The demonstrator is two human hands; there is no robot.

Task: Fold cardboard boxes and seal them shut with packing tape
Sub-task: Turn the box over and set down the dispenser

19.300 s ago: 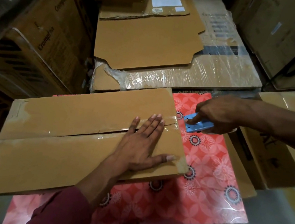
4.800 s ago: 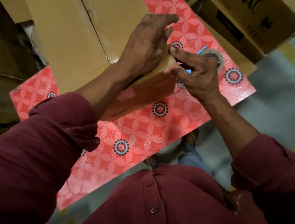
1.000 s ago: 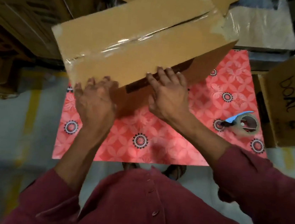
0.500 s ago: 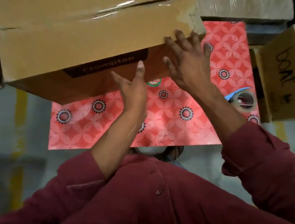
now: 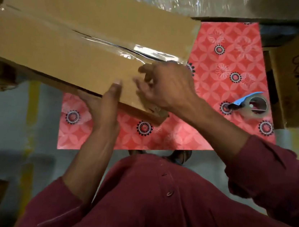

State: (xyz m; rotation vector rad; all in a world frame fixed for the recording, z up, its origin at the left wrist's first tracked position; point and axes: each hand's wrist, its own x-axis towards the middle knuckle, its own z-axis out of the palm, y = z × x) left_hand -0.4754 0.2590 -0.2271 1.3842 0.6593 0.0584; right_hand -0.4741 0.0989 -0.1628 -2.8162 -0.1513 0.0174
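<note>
Item: taped cardboard box, which we judge light yet bulky, stiff-walled; our left hand grips its near edge, right hand fingers loosely curled on top.

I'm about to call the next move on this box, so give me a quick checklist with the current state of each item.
1. Box supported: ok, left hand grips its near edge, thumb on top.
2. Centre seam taped: ok, glossy tape runs along it.
3. Tape flat: not ok, it looks wrinkled, with a dark gap near the right end.
4. Right hand free: cannot tell, it is blurred over the box's near right corner.
5. Dispenser in reach: ok, it lies on the red mat to the right, untouched.
6. Other side of the box sealed: cannot tell, hidden.
</note>
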